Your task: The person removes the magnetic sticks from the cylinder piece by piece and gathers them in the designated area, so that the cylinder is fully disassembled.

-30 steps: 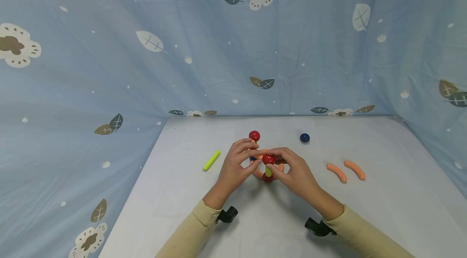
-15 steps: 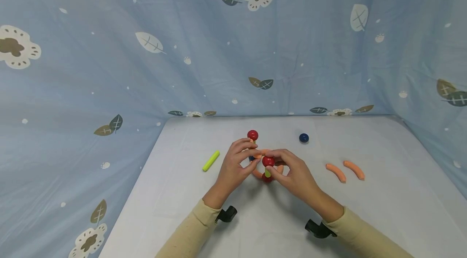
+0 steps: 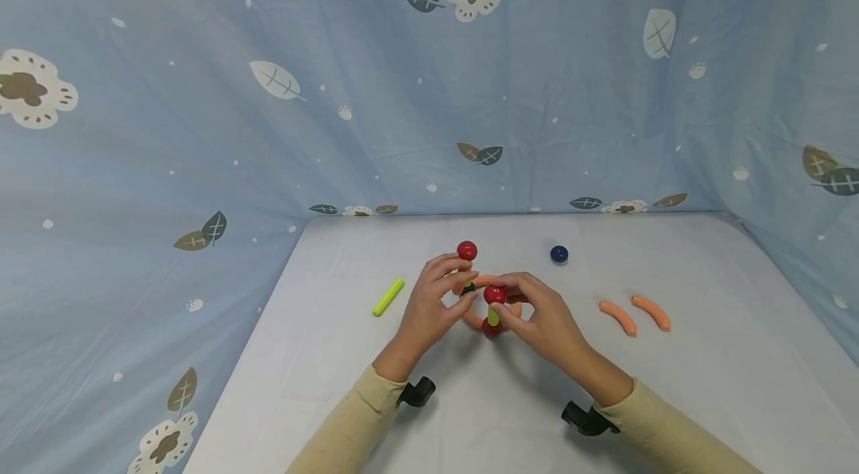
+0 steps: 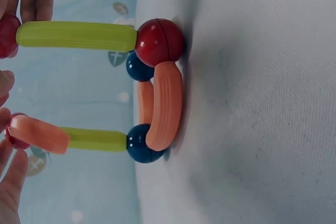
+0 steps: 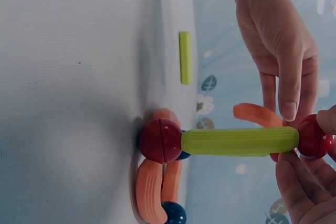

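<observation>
A magnetic stick-and-ball build stands on the white table. Its base is a ring of curved orange sticks (image 4: pixel 169 103) joined by red and blue balls. From a red base ball (image 4: pixel 160 43) a straight green stick (image 5: pixel 236 141) rises to a red ball (image 3: pixel 495 295), which my right hand (image 3: pixel 550 314) pinches between thumb and fingers. A second green stick (image 4: pixel 100 139) stands on a blue ball (image 4: pixel 143 142), topped by another red ball (image 3: pixel 467 250). At that top, my left hand (image 3: pixel 426 310) pinches a curved orange stick (image 4: pixel 44 135); its fingers partly hide the contact.
A loose straight green stick (image 3: pixel 388 296) lies left of the build. Behind it to the right sits a blue ball (image 3: pixel 559 254). Two loose curved orange sticks (image 3: pixel 618 318) lie on the right. A blue patterned curtain (image 3: pixel 376 86) hangs behind the table (image 3: pixel 322 384).
Both hands stay in nearly the same place. The far red ball and the left fingertips shift slightly, and the blue ball seen earlier by the left fingertips now looks darker and more covered.
</observation>
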A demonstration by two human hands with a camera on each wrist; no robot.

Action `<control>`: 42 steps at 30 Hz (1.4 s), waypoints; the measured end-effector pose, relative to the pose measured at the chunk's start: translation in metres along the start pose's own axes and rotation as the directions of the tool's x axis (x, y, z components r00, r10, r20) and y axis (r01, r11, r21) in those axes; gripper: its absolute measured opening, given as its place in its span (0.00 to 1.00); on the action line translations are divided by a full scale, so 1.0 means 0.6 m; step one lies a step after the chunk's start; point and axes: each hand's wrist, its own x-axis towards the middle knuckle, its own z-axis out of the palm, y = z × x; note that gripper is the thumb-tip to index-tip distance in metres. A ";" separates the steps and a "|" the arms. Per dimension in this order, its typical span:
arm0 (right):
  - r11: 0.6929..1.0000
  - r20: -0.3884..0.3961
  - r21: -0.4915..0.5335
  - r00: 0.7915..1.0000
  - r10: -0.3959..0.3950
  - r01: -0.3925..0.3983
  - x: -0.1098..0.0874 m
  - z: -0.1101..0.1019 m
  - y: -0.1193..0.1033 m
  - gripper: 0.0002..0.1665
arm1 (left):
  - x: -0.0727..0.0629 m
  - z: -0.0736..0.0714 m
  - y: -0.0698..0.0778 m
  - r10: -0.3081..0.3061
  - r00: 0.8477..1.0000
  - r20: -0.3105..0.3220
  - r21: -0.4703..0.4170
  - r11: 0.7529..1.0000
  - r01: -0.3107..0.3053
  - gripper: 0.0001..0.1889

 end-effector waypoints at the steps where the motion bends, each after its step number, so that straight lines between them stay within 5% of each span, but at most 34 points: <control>1: 1.000 0.000 0.000 1.000 0.001 -0.001 0.000 0.000 0.000 0.24 | 0.000 0.000 -0.001 -0.005 1.000 -0.002 -0.004 1.000 0.005 0.16; 17: 1.000 -0.001 0.022 1.000 -0.022 0.022 0.002 0.001 0.000 0.24 | 0.010 0.003 -0.015 -0.095 0.992 -0.085 -0.003 0.995 0.095 0.22; 42: 1.000 0.005 0.027 1.000 0.001 -0.001 0.003 0.002 0.002 0.24 | 0.040 0.002 -0.029 -0.172 0.985 -0.022 -0.030 0.985 0.171 0.24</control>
